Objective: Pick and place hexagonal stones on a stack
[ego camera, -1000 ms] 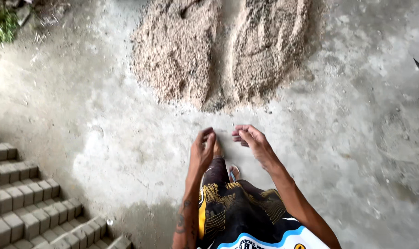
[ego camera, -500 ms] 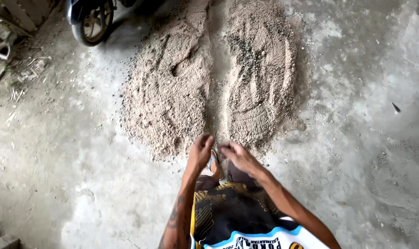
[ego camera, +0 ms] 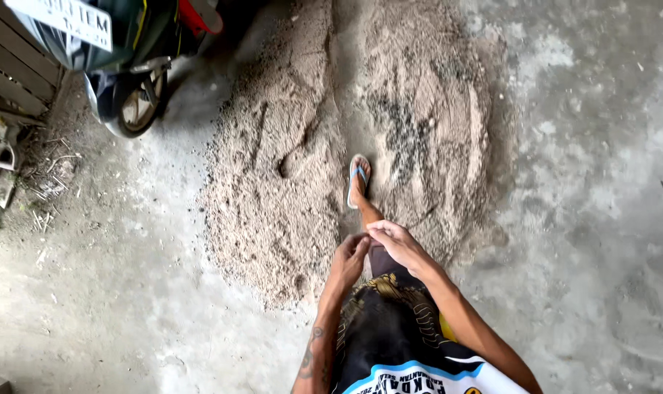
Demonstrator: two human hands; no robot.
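A wide spread of pale tan sand [ego camera: 287, 190] lies on the grey, stained concrete floor [ego camera: 587, 168], parted down its middle by a narrow bare strip. The spread's left edge fades out into loose grains; its right edge ends in a clearer curved rim. To the right the concrete runs on to the frame's edge. To the upper left stands the rear wheel of a parked dark motorbike [ego camera: 130, 109], just beside the sand's corner, with a slatted wooden crate [ego camera: 10, 66] and scattered dry twigs [ego camera: 50, 171] farther left.

One foot in a white flip-flop sandal with blue straps [ego camera: 358, 179] stands in the parted strip, sand on either side of it.

The left hand [ego camera: 348, 259] and right hand [ego camera: 397, 241] meet in front of the person's patterned black and yellow shorts [ego camera: 390, 321], above the sand's near edge. The fingers [ego camera: 360, 244] of both hands are curled together, tips touching; whether they pinch anything between them cannot be told. Neither hand touches the sand, which lies well below and ahead of them.
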